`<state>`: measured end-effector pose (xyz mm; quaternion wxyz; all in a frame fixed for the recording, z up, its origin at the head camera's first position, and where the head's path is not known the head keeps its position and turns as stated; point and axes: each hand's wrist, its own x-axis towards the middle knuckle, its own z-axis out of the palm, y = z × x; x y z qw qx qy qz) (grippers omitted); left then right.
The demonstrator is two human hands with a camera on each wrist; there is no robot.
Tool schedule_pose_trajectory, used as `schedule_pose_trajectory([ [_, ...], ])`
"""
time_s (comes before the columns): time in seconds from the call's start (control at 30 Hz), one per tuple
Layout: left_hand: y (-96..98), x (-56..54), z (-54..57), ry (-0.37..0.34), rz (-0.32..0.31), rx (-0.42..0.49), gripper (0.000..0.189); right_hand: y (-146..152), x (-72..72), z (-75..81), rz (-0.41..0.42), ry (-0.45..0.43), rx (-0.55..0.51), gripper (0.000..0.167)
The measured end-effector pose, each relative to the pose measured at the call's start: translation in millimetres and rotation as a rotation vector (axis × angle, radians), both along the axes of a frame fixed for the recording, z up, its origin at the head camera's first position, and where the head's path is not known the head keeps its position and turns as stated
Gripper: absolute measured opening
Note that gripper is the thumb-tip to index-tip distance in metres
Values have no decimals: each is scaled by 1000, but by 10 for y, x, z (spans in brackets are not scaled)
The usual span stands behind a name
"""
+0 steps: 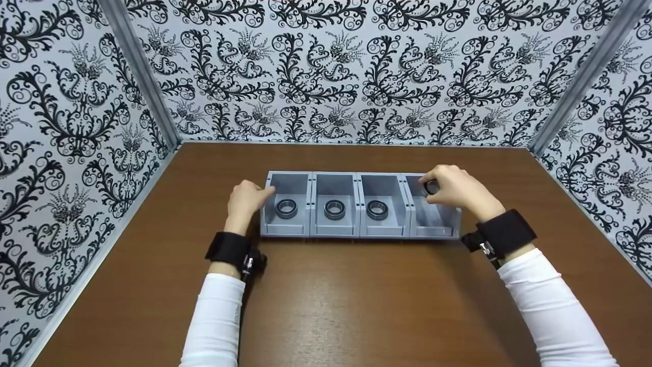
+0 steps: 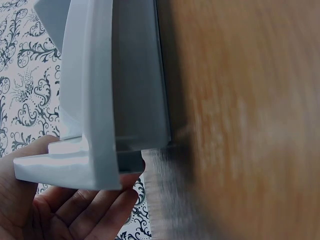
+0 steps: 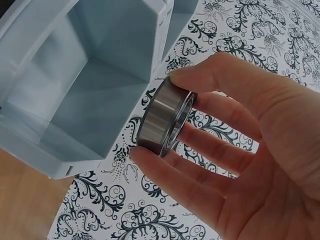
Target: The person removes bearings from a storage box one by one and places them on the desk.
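My right hand (image 1: pixel 456 188) pinches a ball bearing (image 3: pixel 161 120) between thumb and fingertips, with its ring tilted on edge. It holds the bearing above the rightmost grey bin (image 1: pixel 434 231), whose floor shows no other bearing. At the far left of the row, my left hand (image 1: pixel 246 200) grips the side wall of the leftmost bin (image 2: pixel 97 95), thumb on one side and fingers on the other. Single bearings lie flat in the other bins: a left bearing (image 1: pixel 286 208), a middle bearing (image 1: pixel 334 209) and a third bearing (image 1: pixel 377 209).
The grey bins stand side by side on a brown wooden table (image 1: pixel 346 300). Behind and beside it rise walls (image 1: pixel 336 66) with black scroll patterns, joined by grey corner posts (image 1: pixel 145 76). Each wrist wears a black strap (image 1: pixel 507 233) with a camera.
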<state>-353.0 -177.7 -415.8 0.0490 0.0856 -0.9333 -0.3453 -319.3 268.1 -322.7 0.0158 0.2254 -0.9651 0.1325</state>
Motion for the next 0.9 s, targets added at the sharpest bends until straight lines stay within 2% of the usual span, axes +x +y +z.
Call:
schedule_pose_trajectory([
  [0.9, 4, 18, 9, 1, -8, 9, 55, 12, 163, 68, 7, 25, 27, 44],
])
